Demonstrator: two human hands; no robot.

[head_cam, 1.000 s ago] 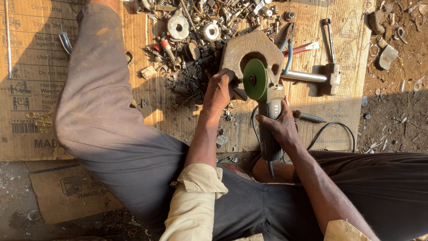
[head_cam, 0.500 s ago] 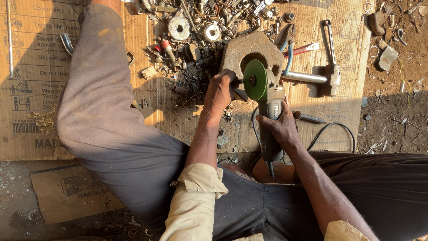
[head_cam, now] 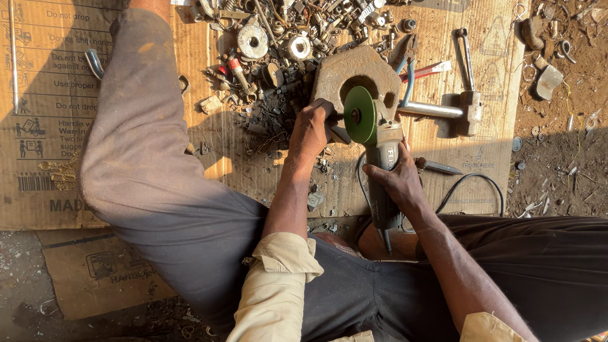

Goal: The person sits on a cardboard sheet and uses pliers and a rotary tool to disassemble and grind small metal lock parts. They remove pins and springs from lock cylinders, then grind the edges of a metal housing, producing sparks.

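Now my right hand [head_cam: 394, 180] wraps tight around the grinder [head_cam: 379, 166] body. My left hand [head_cam: 311, 128] is closed on its side handle, beside the green disc [head_cam: 359, 114].

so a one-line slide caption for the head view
Both hands steady an angle grinder with green disc against a holed metal piece.

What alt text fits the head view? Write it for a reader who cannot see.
Seen from above, a seated person's right hand grips an angle grinder with a green disc, while the left hand holds its side handle against a rusty metal plate on cardboard. Scrap nuts and bolts and a hammer lie nearby.
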